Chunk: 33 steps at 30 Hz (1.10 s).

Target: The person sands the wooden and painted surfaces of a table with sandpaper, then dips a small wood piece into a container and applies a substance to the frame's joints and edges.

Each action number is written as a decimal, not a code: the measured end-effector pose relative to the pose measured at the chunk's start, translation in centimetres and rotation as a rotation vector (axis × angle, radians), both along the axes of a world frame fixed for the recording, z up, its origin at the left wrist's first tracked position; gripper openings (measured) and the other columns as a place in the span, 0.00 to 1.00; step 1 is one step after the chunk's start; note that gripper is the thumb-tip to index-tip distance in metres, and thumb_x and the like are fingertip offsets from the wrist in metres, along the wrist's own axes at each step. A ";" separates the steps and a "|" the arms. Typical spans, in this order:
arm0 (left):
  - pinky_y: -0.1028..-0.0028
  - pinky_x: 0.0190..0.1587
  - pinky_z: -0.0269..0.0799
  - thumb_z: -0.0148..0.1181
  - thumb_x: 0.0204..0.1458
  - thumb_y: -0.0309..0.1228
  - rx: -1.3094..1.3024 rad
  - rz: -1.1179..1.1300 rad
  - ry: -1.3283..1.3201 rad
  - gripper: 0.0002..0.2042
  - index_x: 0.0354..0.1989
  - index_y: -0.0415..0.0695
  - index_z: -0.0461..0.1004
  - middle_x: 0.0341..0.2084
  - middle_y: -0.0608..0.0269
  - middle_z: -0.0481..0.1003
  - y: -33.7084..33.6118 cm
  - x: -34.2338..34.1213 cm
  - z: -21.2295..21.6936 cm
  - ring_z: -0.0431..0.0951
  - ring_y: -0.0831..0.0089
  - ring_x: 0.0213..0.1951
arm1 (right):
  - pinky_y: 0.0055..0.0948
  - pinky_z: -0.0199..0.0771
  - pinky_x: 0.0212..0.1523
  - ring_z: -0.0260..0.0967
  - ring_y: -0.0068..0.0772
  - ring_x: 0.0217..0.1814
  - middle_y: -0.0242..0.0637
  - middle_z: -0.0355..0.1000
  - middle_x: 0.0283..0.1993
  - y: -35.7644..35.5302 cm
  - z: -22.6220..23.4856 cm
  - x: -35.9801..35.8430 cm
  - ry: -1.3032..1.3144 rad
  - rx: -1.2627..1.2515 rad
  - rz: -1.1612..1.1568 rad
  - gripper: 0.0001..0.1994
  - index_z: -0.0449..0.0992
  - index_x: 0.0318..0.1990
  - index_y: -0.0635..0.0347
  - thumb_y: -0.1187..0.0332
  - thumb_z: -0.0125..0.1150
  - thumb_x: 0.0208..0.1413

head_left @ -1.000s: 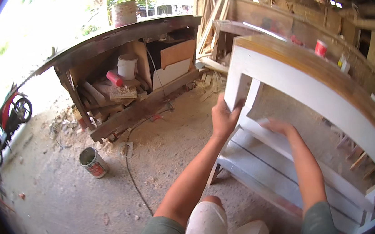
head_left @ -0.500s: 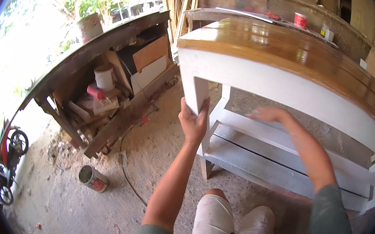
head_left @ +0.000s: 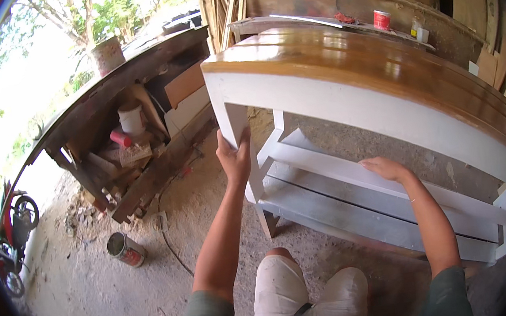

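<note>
White console table [head_left: 345, 96] with a glossy brown varnished top, standing on a dirt floor [head_left: 95, 298] and filling the centre and right of the frame. The left hand [head_left: 234, 157] wraps the table's front left leg [head_left: 242, 159], fingers closed around the white post just below the apron. The right hand [head_left: 387, 168] lies palm down on the upper of two white slats [head_left: 328, 171] that form the low shelf; its fingers rest flat rather than curled, so it presses rather than grips.

Compared with the views of half a second and one second earlier, the table has swung from a steep tilt to a nearly level stance, and its top now shows as a broad brown surface. Both hands remain on the same leg and slat. By judgement, the piece is being righted or set onto its feet, and the hands steady it.

Count: one table, two hands, two shelf slats, two bent knees in pale trousers [head_left: 307, 294] at the lower centre.

Outward: one paint tin [head_left: 126, 250] lies on the floor at the lower left, beside a dark cable [head_left: 173, 253]. A rough workbench [head_left: 129, 97] at the upper left holds one white bucket [head_left: 130, 118], one red cylinder [head_left: 120, 138] and boards. One red-and-white tin [head_left: 381, 20] stands on a ledge at the upper right. One motorbike [head_left: 13, 226] shows at the far left edge.
</note>
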<state>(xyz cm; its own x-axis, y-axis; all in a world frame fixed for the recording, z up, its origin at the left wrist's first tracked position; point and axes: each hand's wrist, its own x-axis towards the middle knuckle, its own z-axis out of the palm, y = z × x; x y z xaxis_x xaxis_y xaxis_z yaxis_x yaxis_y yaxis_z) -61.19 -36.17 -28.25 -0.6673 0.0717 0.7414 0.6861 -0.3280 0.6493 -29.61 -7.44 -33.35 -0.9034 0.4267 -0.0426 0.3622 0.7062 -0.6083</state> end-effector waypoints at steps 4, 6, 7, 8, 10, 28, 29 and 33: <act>0.72 0.38 0.73 0.68 0.58 0.35 0.001 -0.003 0.003 0.15 0.40 0.37 0.71 0.27 0.58 0.79 -0.4 0.0 -0.3 0.76 0.77 0.33 | 0.38 0.69 0.63 0.75 0.48 0.60 0.51 0.78 0.56 -3.0 4.5 -1.7 -0.158 0.029 -0.044 0.27 0.78 0.57 0.64 0.47 0.53 0.68; 0.71 0.39 0.74 0.67 0.57 0.35 -0.021 0.007 0.008 0.15 0.41 0.36 0.71 0.28 0.56 0.79 -0.8 -0.4 -0.5 0.77 0.76 0.34 | 0.39 0.68 0.64 0.73 0.50 0.61 0.53 0.77 0.57 -3.7 5.3 -4.4 -0.149 0.051 -0.050 0.30 0.77 0.59 0.65 0.45 0.55 0.65; 0.71 0.39 0.74 0.67 0.57 0.35 -0.027 0.016 0.008 0.15 0.41 0.36 0.71 0.28 0.55 0.79 -0.8 -0.4 -0.5 0.77 0.76 0.35 | 0.38 0.66 0.66 0.71 0.51 0.64 0.55 0.75 0.60 -3.5 5.0 -6.1 -0.094 0.068 -0.056 0.32 0.76 0.60 0.66 0.44 0.57 0.64; 0.71 0.39 0.74 0.67 0.57 0.35 -0.037 0.025 0.008 0.15 0.41 0.36 0.71 0.28 0.55 0.79 -0.9 -0.3 -0.5 0.78 0.76 0.35 | 0.38 0.65 0.68 0.69 0.53 0.66 0.56 0.73 0.62 -3.4 4.6 -7.9 -0.037 0.082 -0.061 0.35 0.74 0.62 0.67 0.42 0.59 0.62; 0.71 0.40 0.74 0.67 0.58 0.35 -0.039 0.044 0.013 0.15 0.41 0.37 0.70 0.29 0.54 0.80 -1.5 -0.8 -0.7 0.79 0.75 0.35 | 0.38 0.59 0.72 0.61 0.54 0.73 0.60 0.65 0.68 -3.7 3.3 -12.8 0.108 0.200 -0.054 0.41 0.67 0.66 0.69 0.41 0.64 0.57; 0.72 0.37 0.74 0.70 0.56 0.34 -0.028 -0.029 -0.070 0.15 0.40 0.37 0.71 0.27 0.57 0.80 -1.6 -0.3 0.1 0.77 0.79 0.34 | 0.38 0.66 0.61 0.68 0.41 0.60 0.44 0.75 0.56 -0.5 3.3 -22.9 -0.207 0.062 0.095 0.35 0.79 0.53 0.61 0.42 0.74 0.44; 0.72 0.37 0.74 0.70 0.56 0.34 -0.020 -0.034 -0.068 0.15 0.41 0.37 0.71 0.27 0.58 0.79 -1.4 -0.2 -0.2 0.75 0.80 0.34 | 0.39 0.64 0.64 0.67 0.41 0.64 0.44 0.73 0.60 -1.3 3.1 -22.5 -0.214 -0.005 0.111 0.37 0.78 0.57 0.60 0.41 0.72 0.46; 0.73 0.38 0.74 0.68 0.57 0.31 -0.026 -0.018 -0.027 0.13 0.42 0.38 0.72 0.27 0.61 0.79 -0.3 0.6 -0.3 0.75 0.81 0.34 | 0.50 0.59 0.69 0.61 0.48 0.71 0.49 0.66 0.70 -1.7 -1.3 -22.4 -0.156 -0.398 -0.011 0.43 0.70 0.68 0.55 0.32 0.61 0.54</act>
